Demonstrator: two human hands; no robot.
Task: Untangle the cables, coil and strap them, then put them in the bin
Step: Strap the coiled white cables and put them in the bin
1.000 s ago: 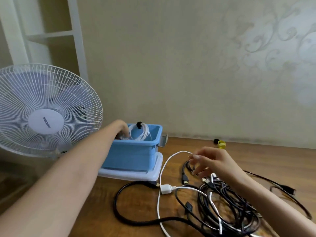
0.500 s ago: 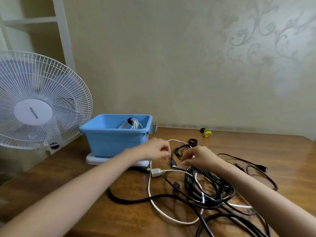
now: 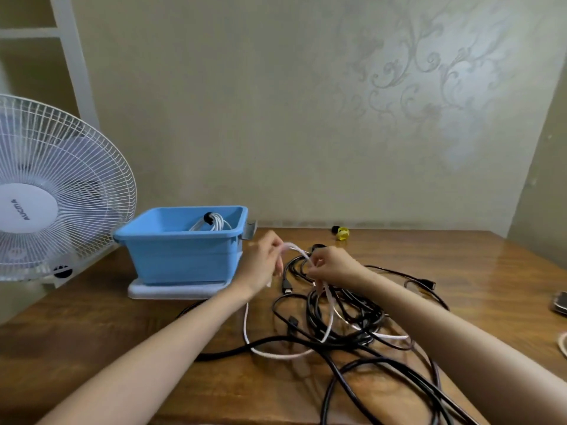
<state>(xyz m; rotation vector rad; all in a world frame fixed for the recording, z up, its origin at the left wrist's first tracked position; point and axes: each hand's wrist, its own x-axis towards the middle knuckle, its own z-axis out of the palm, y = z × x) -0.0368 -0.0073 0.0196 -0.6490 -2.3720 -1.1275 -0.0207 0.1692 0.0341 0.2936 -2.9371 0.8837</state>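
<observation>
A tangle of black cables [image 3: 346, 314] lies on the wooden table [image 3: 92, 332], with a white cable [image 3: 276, 352] looped through it. My left hand [image 3: 264, 262] and my right hand [image 3: 333, 266] both grip the white cable, lifted between them just right of the blue bin [image 3: 184, 250]. Inside the bin lies a coiled white cable [image 3: 211, 223] bound with a black strap.
A white fan [image 3: 46, 191] stands at the left, beside the bin. A yellow and black strap [image 3: 341, 233] lies near the wall, a dark strap [image 3: 317, 247] behind my right hand. A dark object [image 3: 560, 302] sits at the right edge.
My left hand left the bin, came right and took hold of the white cable. Both hands have now lifted that cable off the table.
</observation>
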